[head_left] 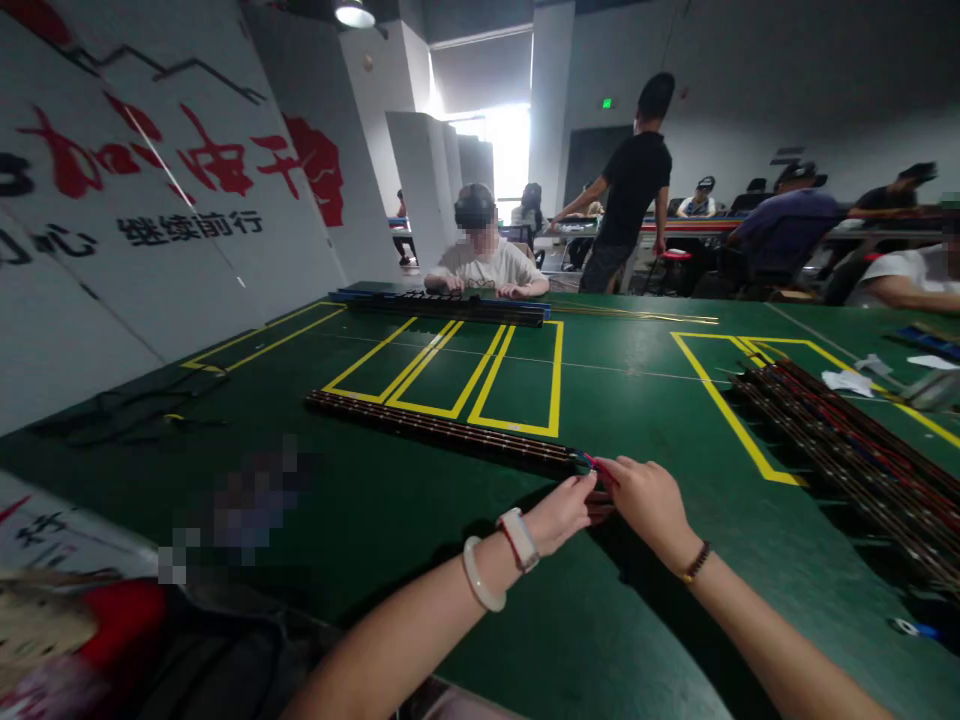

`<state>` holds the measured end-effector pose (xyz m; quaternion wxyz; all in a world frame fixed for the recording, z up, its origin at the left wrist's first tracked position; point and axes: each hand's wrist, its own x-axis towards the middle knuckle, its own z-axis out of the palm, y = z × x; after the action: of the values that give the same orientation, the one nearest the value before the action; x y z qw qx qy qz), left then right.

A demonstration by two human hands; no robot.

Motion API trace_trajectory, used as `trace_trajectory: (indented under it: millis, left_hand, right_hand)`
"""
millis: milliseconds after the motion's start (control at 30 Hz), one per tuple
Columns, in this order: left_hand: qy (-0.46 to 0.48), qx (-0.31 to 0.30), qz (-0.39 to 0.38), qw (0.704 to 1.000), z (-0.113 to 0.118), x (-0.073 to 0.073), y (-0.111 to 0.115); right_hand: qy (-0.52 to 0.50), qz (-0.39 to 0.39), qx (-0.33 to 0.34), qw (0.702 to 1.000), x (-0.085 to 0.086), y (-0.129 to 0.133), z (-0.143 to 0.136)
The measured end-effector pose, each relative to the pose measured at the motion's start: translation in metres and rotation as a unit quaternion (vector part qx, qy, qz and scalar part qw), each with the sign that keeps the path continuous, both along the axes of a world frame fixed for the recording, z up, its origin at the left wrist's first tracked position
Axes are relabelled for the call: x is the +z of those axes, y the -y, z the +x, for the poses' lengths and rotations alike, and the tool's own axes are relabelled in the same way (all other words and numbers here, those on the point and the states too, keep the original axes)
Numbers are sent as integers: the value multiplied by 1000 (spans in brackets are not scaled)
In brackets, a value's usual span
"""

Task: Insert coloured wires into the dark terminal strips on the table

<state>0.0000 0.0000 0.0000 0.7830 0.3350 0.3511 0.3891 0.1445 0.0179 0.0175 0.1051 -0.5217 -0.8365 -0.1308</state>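
A bundle of long, thin dark strips [442, 432] with rows of small light spots lies slantwise across the green table. Short red and blue wires [587, 461] come out of its right end. My right hand [649, 503] is closed, its thumb and fingers pinching at these wires. Just left of it, my left hand [559, 517] is also closed, with fingertips against the same wire end. The two hands almost touch, and the fingers hide exactly what each one grips. A watch [519, 540] and a pale bangle [482, 574] are on my left wrist.
Yellow tape outlines [555, 385] mark the green table [637, 385]. To the right lies a large pile of similar strips [862, 455] with crumpled white paper [847, 382] beside it. Black cords [150, 400] lie at left. Across the table a person [484, 255] sits behind dark strips [450, 307].
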Motion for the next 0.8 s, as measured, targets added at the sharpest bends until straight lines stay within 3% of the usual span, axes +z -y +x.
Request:
trace_trajectory:
  millis: [100, 233, 400, 533, 600, 667, 800]
  left_hand:
    - [68, 47, -4, 997, 11, -5, -6]
    - [65, 96, -20, 993, 16, -11, -6]
    - [55, 130, -30, 989, 19, -17, -4]
    - [69, 133, -25, 988, 21, -23, -6]
    - [74, 129, -21, 989, 21, -27, -7]
    - [87, 119, -14, 989, 21, -29, -8]
    - [106, 88, 12, 990, 20, -30, -8]
  right_hand:
    - [44, 43, 38, 997, -11, 6, -5]
    - [76, 70, 66, 992, -20, 14, -14]
    - [84, 79, 78, 990, -17, 19, -20]
    - [29, 58, 97, 993, -14, 8, -9]
    - [-11, 4, 113, 994, -12, -2, 1]
    - [-52, -100, 143, 983, -9, -14, 13]
    - [-143, -308, 182, 923, -1, -28, 30]
